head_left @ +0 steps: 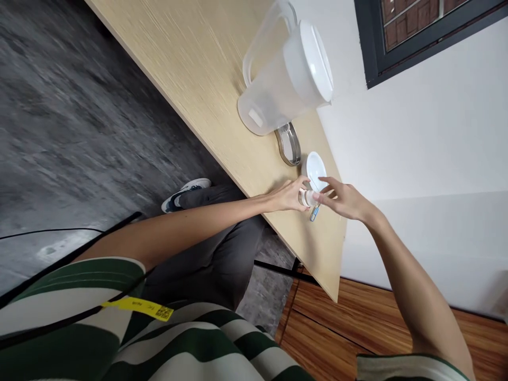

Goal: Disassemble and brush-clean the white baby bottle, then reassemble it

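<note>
Between my two hands is a small clear bottle with a white cap [308, 198], over the light wooden table. My left hand [292, 196] has its thumb and fingers wrapped round the bottle's body. At the cap end, my right hand [337, 199] touches the white cap with its fingers bent around it. Just behind the hands stands a white bowl [315, 168]. A blue-and-white slim item [315, 213] lies on the table beside the bottle; what it is cannot be made out.
A large translucent pitcher with a white lid [278, 84] stands on the wooden table [190, 58]. A kidney-shaped metal dish [289, 145] sits between pitcher and bowl. The white wall [416, 148] with a dark-framed window [369, 47] borders the table.
</note>
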### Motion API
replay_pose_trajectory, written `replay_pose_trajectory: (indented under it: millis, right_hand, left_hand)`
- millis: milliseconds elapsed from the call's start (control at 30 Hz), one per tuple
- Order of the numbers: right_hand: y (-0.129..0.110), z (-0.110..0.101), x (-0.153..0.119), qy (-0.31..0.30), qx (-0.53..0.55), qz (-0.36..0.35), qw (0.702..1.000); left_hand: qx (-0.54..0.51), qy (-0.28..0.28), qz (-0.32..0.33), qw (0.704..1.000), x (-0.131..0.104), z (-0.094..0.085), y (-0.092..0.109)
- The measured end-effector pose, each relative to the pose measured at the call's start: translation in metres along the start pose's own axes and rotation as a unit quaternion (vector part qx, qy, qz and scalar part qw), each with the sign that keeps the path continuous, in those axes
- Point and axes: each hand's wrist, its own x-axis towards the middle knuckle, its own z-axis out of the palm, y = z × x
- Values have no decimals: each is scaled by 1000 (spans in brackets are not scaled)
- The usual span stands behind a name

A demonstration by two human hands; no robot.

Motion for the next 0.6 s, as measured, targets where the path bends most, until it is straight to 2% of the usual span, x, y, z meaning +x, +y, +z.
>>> replay_pose_trajectory:
  millis: [67, 133, 200, 300, 367, 433, 500, 600]
  right_hand:
    - [6, 7, -3, 6, 14, -79, 997]
    - [7, 14, 0, 26, -2, -85, 996]
    - [4, 19, 5, 30, -6, -31, 999]
    - [-5, 18, 12, -30, 63, 55, 996]
    - [-10, 16, 13, -67, 98, 84, 989]
    - [-12, 16, 13, -68, 78, 94, 990]
    - [-10, 19, 11, -35, 19, 70, 997]
    - [0, 30, 6, 33, -78, -48, 995]
  left_hand:
    - [1, 3, 0, 1000, 0, 1, 0]
    - [3, 3, -3, 1000, 0, 1, 0]
    - [7, 2, -7, 1000, 0, 1, 1]
    - [12, -1, -10, 1000, -2, 1, 3]
    - [12, -1, -8, 1000, -2, 0, 5]
    - [13, 0, -7, 1000, -3, 0, 6]
    - [10, 1, -12, 1000, -3, -1, 6]
    - [6, -3, -15, 1000, -2, -2, 4]
